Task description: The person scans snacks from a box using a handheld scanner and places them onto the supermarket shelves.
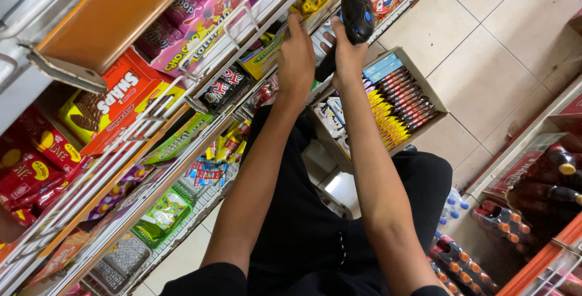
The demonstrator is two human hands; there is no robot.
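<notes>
- A black handheld barcode scanner with a rounded head and blue buttons (356,16) is gripped in the right hand (347,59); the fingers are wrapped around its handle and the head is raised above the knuckles, toward the top edge of the view.
- The left hand (296,58) is seen extended to the front rail of a white wire shelf (200,99), just beside the right hand. Its fingers are curled over packets at the shelf front; whether one packet is pinched cannot be told, as the fingertips are hidden.
- Small yellow and green wrapped sweet packets (262,59) are recorded at the shelf edge directly under the left hand.
- A pink carton of sweets (194,20) is noted on the upper tier, and a red and orange biscuit box (124,93) further along the same rack toward the left edge.
- An open brown cardboard box (424,87) is observed on the pale tiled floor (497,23) below the right forearm; it is filled with rows of narrow yellow, red and blue packs (394,111).
- Dark bottles with orange caps (473,265) are seen at the lower right corner of the view, beside a red-edged rack.
- Black trousers are visible between the two forearms.
</notes>
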